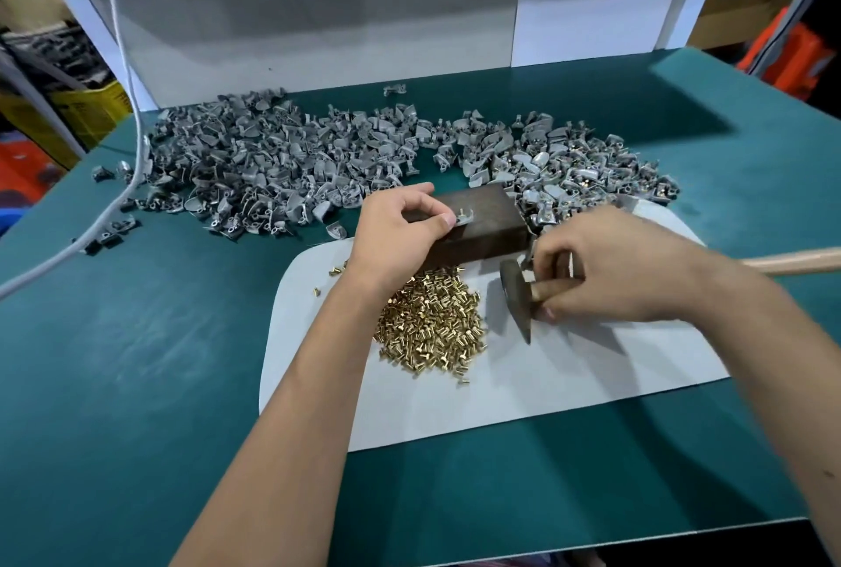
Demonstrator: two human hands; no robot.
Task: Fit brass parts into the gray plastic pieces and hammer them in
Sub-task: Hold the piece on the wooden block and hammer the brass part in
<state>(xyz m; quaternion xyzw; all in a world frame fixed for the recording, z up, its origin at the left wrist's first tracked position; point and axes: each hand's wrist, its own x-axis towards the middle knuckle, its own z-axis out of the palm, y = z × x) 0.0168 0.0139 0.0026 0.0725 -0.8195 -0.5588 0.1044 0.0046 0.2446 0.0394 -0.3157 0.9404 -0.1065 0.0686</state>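
A dark metal block (482,220) lies at the far edge of a white sheet (523,384). My left hand (400,230) pinches a gray plastic piece (464,217) on top of the block. My right hand (610,266) grips a hammer just behind its dark head (516,293); the wooden handle (792,260) sticks out to the right. A small gray piece shows by my right fingertips near the block's right end. A heap of brass parts (432,330) sits on the sheet below my left wrist.
Two big heaps of gray plastic pieces spread across the green table, one at the left (255,166) and one at the right (559,166). A white cable (113,202) runs down the left side. A white board (318,16) stands behind.
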